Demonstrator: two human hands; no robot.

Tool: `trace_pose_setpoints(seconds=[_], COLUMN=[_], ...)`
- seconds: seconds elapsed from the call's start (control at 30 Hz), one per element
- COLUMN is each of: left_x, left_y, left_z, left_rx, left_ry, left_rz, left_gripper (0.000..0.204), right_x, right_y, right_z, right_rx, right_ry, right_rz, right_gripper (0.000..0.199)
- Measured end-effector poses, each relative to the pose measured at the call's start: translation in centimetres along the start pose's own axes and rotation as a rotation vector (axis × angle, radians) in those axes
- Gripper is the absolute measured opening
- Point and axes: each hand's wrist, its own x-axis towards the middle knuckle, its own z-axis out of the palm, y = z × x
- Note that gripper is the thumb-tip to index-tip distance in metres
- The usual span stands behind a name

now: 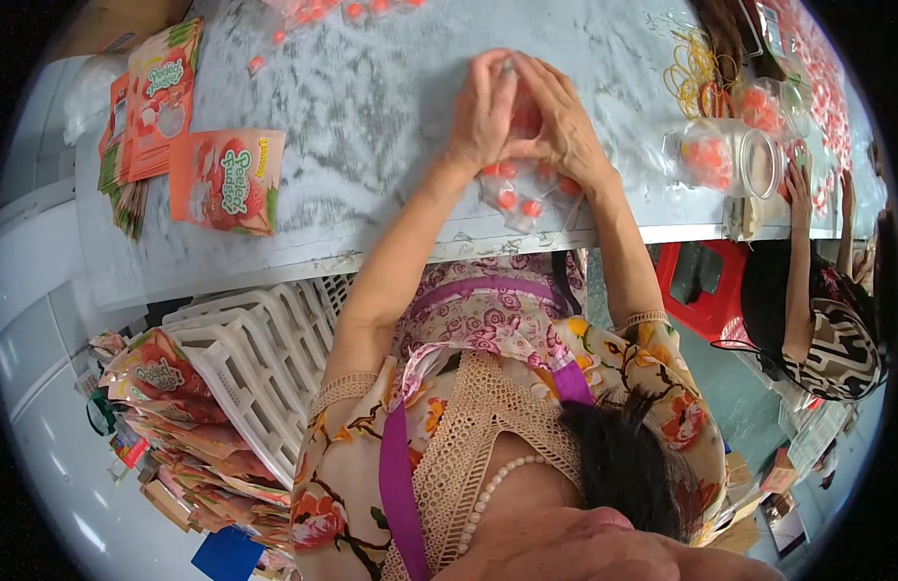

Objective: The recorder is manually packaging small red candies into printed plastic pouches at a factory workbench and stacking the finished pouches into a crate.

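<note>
At the middle of the table, my left hand (480, 118) and my right hand (565, 128) curl toward each other around a coral-red pouch (526, 111). Their fingertips meet near its top, and most of the pouch is hidden behind the fingers. Against my wrists, between my forearms and the table's front edge, lie several small clear packets with round coral pieces (512, 198). To the left, a flat printed pouch (228, 182) in coral and green lies by itself. Beside it is a stack of similar pouches (160, 97).
A clear jar (730, 157) of coral pieces lies on its side at the right, near yellow rubber bands (703, 76). Another person's arm (800, 261) reaches in there. A red stool (703, 290) and white crates (246, 358) stand below the table edge (313, 269).
</note>
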Motion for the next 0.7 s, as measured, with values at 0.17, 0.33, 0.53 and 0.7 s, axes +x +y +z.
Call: trace_pose_setpoints(seconds=[0.17,0.33,0.53,0.7], left_x=[0.6,-0.5,-9.6,-15.2], left_y=[-0.1,-1.3,-4.5,-3.9], left_z=[-1.0,-8.0,-24.1,-25.6], left_rx=[-1.309,-0.864,0.345,0.629], left_ry=[0.324,0.31,0.17,-0.115], left_rz=[-0.747,-0.81,-0.792,-0.827], left_gripper=[0.037,0.032,0.038,0.061], right_x=[0.7,1.0,1.0,1.4], right_y=[-0.4,-0.3,-1.9,-2.9], right_z=[1.4,2.1,-0.6,-1.7], right_rx=[-0.136,-0.1,-0.048,-0.298], right_ry=[-0.097,-0.157,-0.268,-0.312], right_rz=[-0.115,-0.159,-0.051,-0.104], right_gripper=[0.064,0.043,0.045,0.059])
